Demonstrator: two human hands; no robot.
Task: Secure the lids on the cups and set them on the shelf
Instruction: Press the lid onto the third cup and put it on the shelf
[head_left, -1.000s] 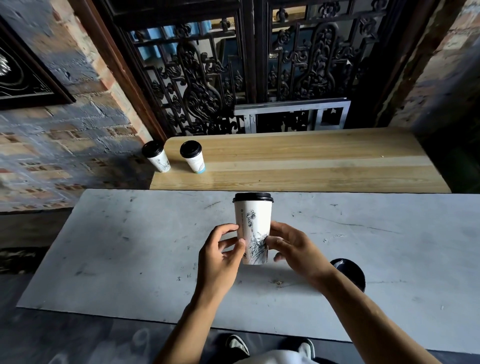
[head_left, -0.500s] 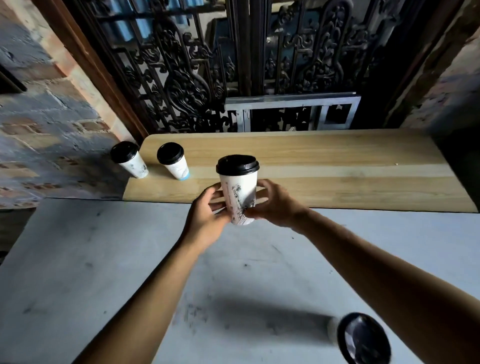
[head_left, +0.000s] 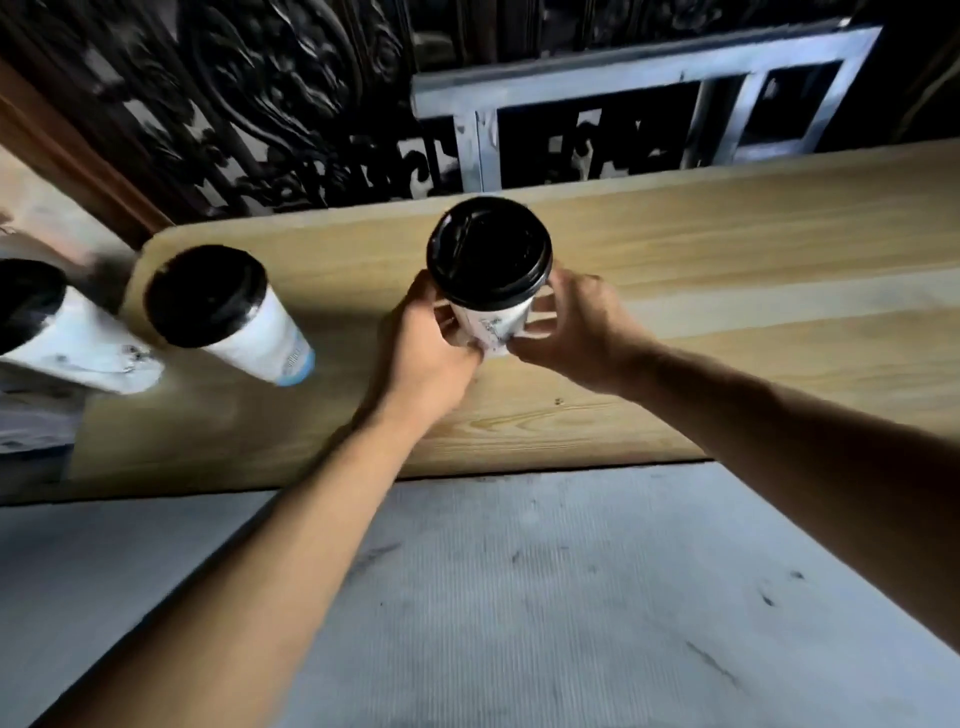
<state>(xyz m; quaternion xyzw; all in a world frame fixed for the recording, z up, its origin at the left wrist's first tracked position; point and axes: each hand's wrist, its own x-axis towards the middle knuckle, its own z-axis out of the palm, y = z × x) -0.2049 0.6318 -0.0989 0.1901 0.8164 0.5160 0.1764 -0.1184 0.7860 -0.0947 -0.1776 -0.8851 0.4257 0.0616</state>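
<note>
The grey tabletop filled the lower frame, with the wooden shelf across the middle, both cut off at the edges. At centre, the left hand and right hand had fingers curled round a lidded cup over the shelf, hiding its base. Two more lidded cups, one at the shelf's left end, one cropped at the left edge, were blurred.
</note>
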